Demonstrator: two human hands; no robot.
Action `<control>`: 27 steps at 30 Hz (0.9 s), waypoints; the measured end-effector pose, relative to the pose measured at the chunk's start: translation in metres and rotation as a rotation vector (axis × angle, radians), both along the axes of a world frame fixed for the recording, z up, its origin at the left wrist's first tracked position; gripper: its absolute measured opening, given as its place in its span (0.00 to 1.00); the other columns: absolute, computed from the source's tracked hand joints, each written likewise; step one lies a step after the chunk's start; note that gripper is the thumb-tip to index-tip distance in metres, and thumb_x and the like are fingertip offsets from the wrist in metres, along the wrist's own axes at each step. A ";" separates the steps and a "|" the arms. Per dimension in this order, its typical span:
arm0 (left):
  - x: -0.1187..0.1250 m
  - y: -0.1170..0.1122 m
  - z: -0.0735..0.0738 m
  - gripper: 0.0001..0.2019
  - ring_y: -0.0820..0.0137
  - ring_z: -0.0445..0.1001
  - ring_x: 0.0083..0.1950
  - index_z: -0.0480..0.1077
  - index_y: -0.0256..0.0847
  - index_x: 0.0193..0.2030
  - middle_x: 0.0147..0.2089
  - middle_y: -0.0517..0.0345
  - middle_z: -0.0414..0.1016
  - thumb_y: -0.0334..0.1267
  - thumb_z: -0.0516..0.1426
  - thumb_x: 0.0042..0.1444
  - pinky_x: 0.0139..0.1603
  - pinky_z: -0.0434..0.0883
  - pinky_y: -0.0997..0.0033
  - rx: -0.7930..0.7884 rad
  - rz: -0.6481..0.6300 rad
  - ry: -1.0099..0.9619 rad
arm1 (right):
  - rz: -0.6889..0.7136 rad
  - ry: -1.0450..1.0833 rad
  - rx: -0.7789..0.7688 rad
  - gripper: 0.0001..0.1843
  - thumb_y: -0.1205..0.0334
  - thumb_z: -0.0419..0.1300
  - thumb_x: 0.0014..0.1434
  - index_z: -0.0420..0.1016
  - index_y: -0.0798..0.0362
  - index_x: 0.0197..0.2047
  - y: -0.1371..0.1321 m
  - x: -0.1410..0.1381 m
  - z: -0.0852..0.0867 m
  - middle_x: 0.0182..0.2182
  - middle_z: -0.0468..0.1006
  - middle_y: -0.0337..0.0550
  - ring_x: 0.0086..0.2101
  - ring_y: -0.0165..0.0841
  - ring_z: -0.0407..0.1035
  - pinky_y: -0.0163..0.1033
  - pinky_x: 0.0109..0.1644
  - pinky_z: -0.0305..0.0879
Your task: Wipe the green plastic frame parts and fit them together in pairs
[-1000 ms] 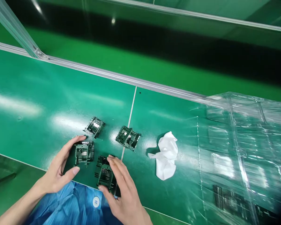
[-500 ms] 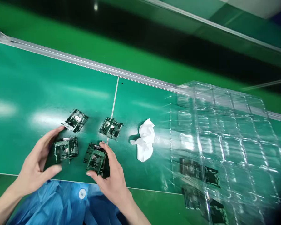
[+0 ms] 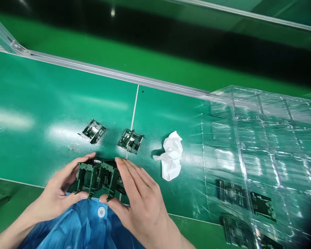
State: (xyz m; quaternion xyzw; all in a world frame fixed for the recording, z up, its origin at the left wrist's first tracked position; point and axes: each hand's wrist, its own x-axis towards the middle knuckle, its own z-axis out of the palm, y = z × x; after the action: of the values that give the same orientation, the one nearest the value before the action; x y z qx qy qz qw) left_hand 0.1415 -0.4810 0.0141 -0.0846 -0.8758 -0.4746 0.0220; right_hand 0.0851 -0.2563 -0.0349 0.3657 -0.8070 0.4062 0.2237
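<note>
- The left hand (image 3: 57, 193) holds a dark green plastic frame (image 3: 87, 177) between the thumb below and the fingers above; the hand is half closed around the left side of this part.
- The right hand (image 3: 140, 204) holds a second dark green frame (image 3: 111, 180) in the same way, with the index finger lying over its top edge and the thumb under its near corner; this hand too is half closed, not a fist.
- The two frames touch each other side by side in the gap between the hands, lifted a little above the table edge (how high I cannot tell).
- Just beyond the fingertips of the left hand, a third frame (image 3: 93, 131) lies flat on the table, apart from the hand.
- Beyond the fingertips of the right hand lies a fourth frame (image 3: 131, 140), also flat and not touched.
- To the right of the right hand, near but not touching, lies a crumpled white cloth (image 3: 171, 155).
- Further to the right of that hand stands a stack of clear plastic trays (image 3: 261, 145) with many compartments; some dark parts (image 3: 246, 199) show through its near side.
- The surface under the hands is a glossy green table (image 3: 41, 103) with a thin seam running away from the right hand and a metal rail (image 3: 114, 73) along its far edge.
- Below the hands a blue garment (image 3: 77, 224) with a white button (image 3: 101, 211) is seen.
- Beyond the rail there is a second green surface, then a dark band.
</note>
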 end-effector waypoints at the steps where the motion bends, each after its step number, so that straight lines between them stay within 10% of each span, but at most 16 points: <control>1: 0.000 0.000 -0.001 0.30 0.60 0.68 0.64 0.61 0.53 0.66 0.67 0.49 0.64 0.38 0.63 0.58 0.56 0.72 0.71 0.078 -0.001 -0.024 | -0.026 0.042 0.020 0.31 0.50 0.54 0.68 0.64 0.69 0.62 0.002 0.001 0.007 0.50 0.77 0.59 0.52 0.44 0.72 0.48 0.52 0.76; 11: -0.004 0.006 -0.008 0.29 0.55 0.67 0.64 0.64 0.51 0.65 0.68 0.43 0.62 0.41 0.63 0.57 0.57 0.74 0.68 0.385 -0.062 -0.098 | -0.051 0.218 0.078 0.24 0.65 0.55 0.60 0.71 0.70 0.56 0.007 0.005 0.034 0.47 0.78 0.62 0.46 0.48 0.76 0.47 0.40 0.78; 27: 0.002 -0.002 -0.005 0.32 0.61 0.63 0.66 0.59 0.53 0.68 0.69 0.51 0.61 0.35 0.63 0.58 0.57 0.70 0.72 0.106 0.015 0.013 | 0.026 0.003 -0.064 0.25 0.57 0.55 0.68 0.63 0.66 0.61 -0.001 -0.001 0.010 0.53 0.75 0.59 0.59 0.43 0.67 0.46 0.61 0.72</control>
State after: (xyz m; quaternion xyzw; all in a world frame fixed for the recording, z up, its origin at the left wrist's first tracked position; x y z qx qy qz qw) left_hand 0.1434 -0.4830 0.0087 -0.0798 -0.8500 -0.5195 0.0357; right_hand 0.0843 -0.2578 -0.0246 0.3694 -0.7883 0.4343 0.2312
